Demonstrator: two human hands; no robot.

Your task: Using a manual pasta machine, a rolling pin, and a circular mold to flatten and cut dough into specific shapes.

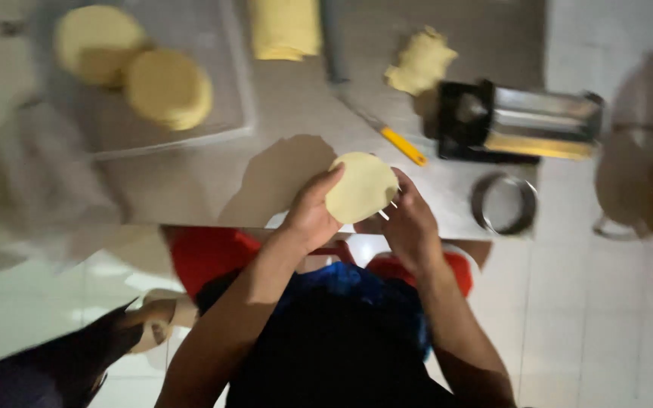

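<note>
A pale yellow round disc of dough (363,186) is held up over the near edge of the grey table (213,181). My left hand (310,213) grips the disc's left edge, thumb up along its rim. My right hand (410,221) holds the disc's lower right edge from underneath. Both forearms reach up from the bottom of the view.
A tray (221,83) at the back left carries two stacks of dough rounds (168,87). A folded dough sheet (285,29), a dough scrap (420,62), a yellow-handled knife (402,145), a pasta roller machine (519,121) and a metal ring cutter (504,204) lie nearby. Red stools stand below.
</note>
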